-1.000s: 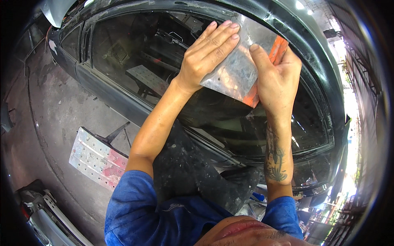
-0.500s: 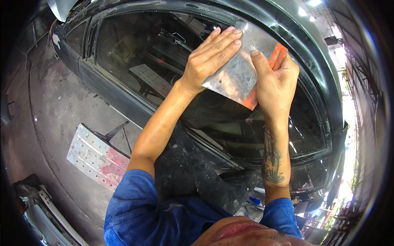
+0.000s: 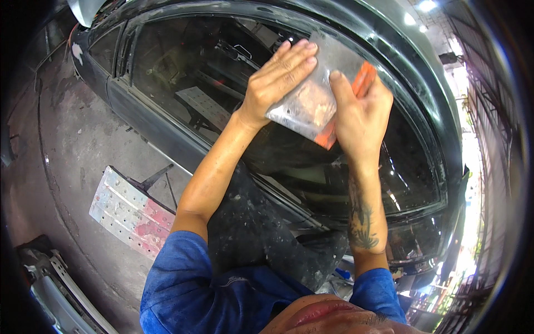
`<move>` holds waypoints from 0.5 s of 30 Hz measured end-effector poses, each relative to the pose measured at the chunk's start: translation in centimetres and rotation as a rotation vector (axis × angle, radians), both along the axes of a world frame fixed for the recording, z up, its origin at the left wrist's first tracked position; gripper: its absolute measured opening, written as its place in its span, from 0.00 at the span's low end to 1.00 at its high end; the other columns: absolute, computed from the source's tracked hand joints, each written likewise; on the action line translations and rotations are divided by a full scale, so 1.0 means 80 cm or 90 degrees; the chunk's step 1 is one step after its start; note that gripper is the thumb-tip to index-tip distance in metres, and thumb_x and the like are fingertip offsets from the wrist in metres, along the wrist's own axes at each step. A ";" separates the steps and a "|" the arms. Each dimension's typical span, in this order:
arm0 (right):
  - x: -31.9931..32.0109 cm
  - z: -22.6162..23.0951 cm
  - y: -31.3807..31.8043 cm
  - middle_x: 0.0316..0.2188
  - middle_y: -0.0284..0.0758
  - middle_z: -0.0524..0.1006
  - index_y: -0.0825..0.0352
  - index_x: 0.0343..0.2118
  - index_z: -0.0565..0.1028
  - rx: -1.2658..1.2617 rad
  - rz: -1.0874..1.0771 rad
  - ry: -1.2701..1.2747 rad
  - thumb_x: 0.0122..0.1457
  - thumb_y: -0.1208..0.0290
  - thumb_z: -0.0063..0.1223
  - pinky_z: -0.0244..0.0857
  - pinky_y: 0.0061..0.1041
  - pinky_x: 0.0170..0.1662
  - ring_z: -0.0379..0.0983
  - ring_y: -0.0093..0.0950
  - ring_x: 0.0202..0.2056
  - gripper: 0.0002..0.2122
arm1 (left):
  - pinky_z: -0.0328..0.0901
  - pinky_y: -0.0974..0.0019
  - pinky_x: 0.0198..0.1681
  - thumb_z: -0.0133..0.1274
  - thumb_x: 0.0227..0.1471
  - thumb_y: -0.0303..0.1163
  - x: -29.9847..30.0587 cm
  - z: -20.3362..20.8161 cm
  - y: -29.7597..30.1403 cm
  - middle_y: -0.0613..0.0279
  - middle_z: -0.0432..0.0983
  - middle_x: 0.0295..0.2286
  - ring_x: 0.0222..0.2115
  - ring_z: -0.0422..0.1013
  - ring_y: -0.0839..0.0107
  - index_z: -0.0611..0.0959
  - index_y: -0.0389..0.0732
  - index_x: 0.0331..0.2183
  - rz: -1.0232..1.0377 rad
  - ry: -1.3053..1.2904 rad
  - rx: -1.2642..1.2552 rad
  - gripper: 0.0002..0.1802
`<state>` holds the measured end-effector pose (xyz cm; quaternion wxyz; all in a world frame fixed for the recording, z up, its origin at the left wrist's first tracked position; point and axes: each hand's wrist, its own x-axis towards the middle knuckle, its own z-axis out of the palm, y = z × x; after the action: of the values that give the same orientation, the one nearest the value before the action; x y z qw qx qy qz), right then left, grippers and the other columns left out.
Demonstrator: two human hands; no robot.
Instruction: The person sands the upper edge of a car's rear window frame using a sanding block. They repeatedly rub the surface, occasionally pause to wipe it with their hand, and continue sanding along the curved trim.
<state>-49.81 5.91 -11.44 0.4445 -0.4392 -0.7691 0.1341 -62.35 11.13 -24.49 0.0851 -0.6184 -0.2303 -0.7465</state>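
Note:
A broad, flat metal filler spreader [image 3: 295, 119] with an orange strip along one edge is held over the car's side window. My right hand [image 3: 364, 119] grips it at the orange edge, thumb on top and fingers curled round behind. My left hand [image 3: 281, 78] lies along its left side, fingers stretched out flat over the metal; the left thumb is hidden. The plate's face is shiny and smeared, and its far end comes near the roof edge. Below it is the dark window glass [image 3: 289, 172] of a black car [image 3: 133, 125].
A perforated metal step bench [image 3: 130, 211] with pink stains stands on the grey floor [image 3: 83, 133] to my left. At the lower left lies a loose car part [image 3: 67, 289]. The car's roof frame [image 3: 384, 42] curves past my hands on the far side.
Both hands and the spreader have shifted a little to the left together. The right hand has also turned slightly, and its hold on the orange edge stays the same.

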 end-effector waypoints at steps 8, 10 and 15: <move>0.012 -0.009 -0.013 0.32 0.35 0.82 0.76 0.41 0.78 -0.033 -0.026 0.073 0.61 0.78 0.57 0.69 0.22 0.39 0.74 0.18 0.33 0.08 | 0.61 0.49 0.63 0.56 0.52 0.27 0.003 0.004 -0.001 0.48 0.78 0.51 0.56 0.72 0.53 0.84 0.35 0.48 -0.025 0.036 -0.017 0.20; 0.010 -0.005 -0.008 0.29 0.33 0.81 0.76 0.38 0.78 -0.001 -0.016 0.075 0.61 0.77 0.58 0.69 0.22 0.37 0.73 0.17 0.31 0.07 | 0.60 0.50 0.63 0.57 0.52 0.27 0.001 0.006 0.002 0.50 0.78 0.51 0.57 0.71 0.54 0.84 0.37 0.49 -0.013 0.035 -0.021 0.21; -0.005 -0.001 0.008 0.22 0.29 0.75 0.74 0.32 0.75 0.031 -0.060 -0.012 0.59 0.77 0.59 0.63 0.22 0.30 0.65 0.16 0.25 0.06 | 0.60 0.51 0.64 0.57 0.53 0.29 -0.009 0.008 0.002 0.49 0.77 0.52 0.57 0.71 0.54 0.83 0.35 0.49 0.004 0.031 -0.016 0.21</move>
<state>-50.17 6.55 -11.48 0.4539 -0.4654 -0.7545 0.0903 -63.04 11.31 -23.87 0.0853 -0.6368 -0.2390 -0.7280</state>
